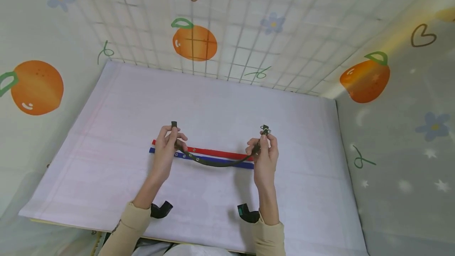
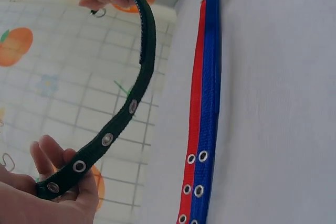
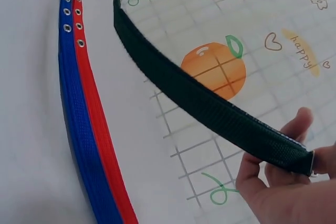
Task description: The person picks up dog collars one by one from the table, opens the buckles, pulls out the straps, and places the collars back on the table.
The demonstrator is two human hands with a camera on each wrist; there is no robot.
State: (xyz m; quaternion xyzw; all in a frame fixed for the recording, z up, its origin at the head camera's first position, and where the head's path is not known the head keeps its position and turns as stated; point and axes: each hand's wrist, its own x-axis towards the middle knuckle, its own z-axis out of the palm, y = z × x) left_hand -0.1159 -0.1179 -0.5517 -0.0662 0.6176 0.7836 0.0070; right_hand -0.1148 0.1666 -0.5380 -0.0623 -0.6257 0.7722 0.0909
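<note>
A dark green pet collar (image 1: pixel 217 164) of woven webbing sags in a curve between my two hands, held up over the table. My left hand (image 1: pixel 166 149) pinches the end with metal eyelets, its tip sticking up past the fingers. At the other end my right hand (image 1: pixel 266 157) grips the strap near the metal buckle (image 1: pixel 265 130), which stands above the fingertips. Below the green strap, a red collar (image 1: pixel 220 153) and a blue collar (image 1: pixel 209 159) lie side by side on the table, both with eyelets toward the left.
The white-covered table (image 1: pixel 305 137) is bordered by a wire grid behind a printed curtain (image 1: pixel 234 50) at the back, with curtains on both sides. Black wrist pieces (image 1: pixel 161 209) show beside each forearm, low over the table's front.
</note>
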